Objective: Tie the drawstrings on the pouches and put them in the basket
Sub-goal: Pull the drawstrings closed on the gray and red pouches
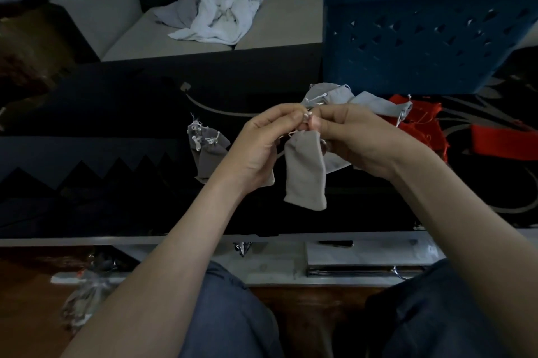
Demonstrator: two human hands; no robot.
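Taking the held pouch as the clock's centre, a small cluster of dark grey pouches [208, 148] with knotted white strings is lying on the dark table [116, 113] at about nine o'clock, just beside the left wrist. The left hand [262, 145] is pinching the white drawstring [307, 116] at the pouch's mouth, thumb and forefinger pressed together on it, the other fingers curling behind. The light grey pouch [305, 171] is hanging down from that grip, between the two hands. The right hand [358, 139] is gripping the same drawstring from the other side, its fingertips clamped on it and meeting those of the left hand. At one o'clock a heap of pale grey pouches [375, 104] with loose strings is lying behind the hands, partly hidden by them. Red cloth [419, 121] is lying at two o'clock, and the blue perforated basket [422, 31] is standing beyond the heap, also toward one o'clock.
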